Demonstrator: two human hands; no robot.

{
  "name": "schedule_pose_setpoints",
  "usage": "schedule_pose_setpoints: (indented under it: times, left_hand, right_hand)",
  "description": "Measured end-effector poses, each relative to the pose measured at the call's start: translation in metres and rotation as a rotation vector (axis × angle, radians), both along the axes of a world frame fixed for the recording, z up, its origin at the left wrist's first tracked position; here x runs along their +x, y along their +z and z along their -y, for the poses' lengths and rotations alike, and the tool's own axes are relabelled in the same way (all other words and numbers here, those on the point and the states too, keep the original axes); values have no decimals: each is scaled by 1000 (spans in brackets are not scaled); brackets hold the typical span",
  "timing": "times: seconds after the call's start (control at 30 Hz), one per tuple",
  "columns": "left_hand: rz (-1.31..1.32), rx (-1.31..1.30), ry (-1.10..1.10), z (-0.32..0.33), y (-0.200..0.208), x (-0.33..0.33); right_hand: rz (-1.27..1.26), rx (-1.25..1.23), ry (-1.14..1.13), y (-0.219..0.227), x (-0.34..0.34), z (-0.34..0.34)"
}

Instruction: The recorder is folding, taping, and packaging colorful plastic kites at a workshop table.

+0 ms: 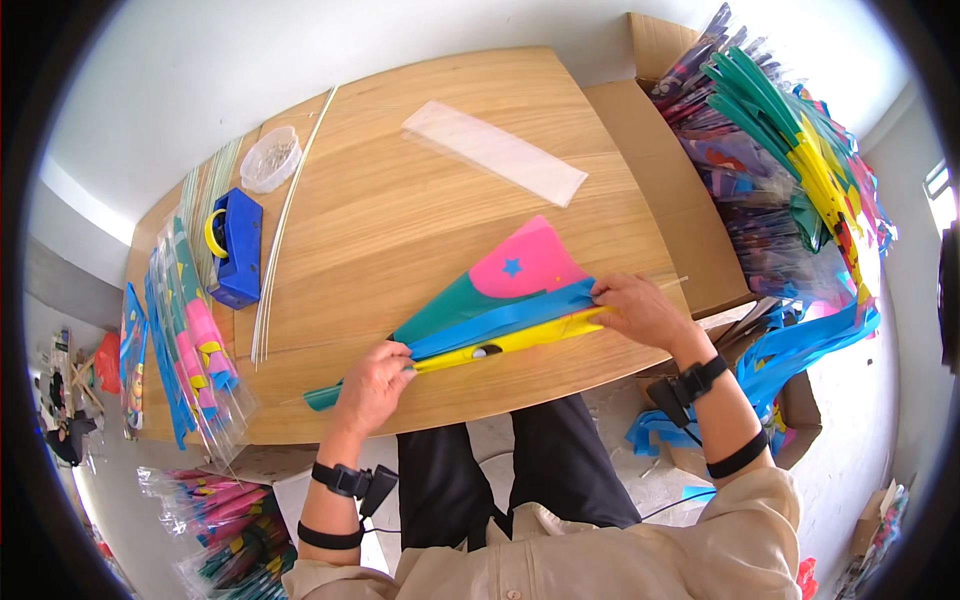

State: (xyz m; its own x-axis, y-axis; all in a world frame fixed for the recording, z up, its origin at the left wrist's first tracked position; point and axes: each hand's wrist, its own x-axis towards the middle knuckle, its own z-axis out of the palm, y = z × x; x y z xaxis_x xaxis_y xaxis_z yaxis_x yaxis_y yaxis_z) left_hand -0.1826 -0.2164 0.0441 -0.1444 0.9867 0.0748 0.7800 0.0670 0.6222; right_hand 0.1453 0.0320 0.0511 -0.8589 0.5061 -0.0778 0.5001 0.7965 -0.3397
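Note:
A folded plastic kite [500, 300], teal, pink, blue and yellow with a blue star, lies across the near half of the wooden table [400, 210]. My left hand [372, 385] presses down on its narrow end near the front edge. My right hand [635, 308] pinches the wide end, where the blue and yellow strips meet. A thin stick pokes out just past my right fingers. A clear empty plastic sleeve [495, 152] lies flat further back on the table.
A blue tape dispenser [233, 247] and a round clear container [270, 158] stand at the far left, beside long thin white rods [283, 225]. Bagged kites [195, 345] pile at the left edge. Cardboard boxes [660, 180] full of colourful kites [790, 160] stand to the right.

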Motion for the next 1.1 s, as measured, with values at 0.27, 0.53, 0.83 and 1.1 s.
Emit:
schedule_pose_setpoints:
  times: [0.27, 0.53, 0.83, 1.1]
  left_hand:
    - [107, -189, 166, -39, -12, -10]
    - [-375, 200, 15, -13, -24, 7]
    - [-430, 201, -21, 1, -14, 8]
    - [-70, -288, 140, -39, -11, -30]
  right_hand:
    - [172, 125, -233, -12, -41, -12]
    - [-41, 494, -304, -10, -29, -1]
    - [-266, 251, 110, -15, -8, 6]
    - [95, 10, -337, 22, -53, -10]
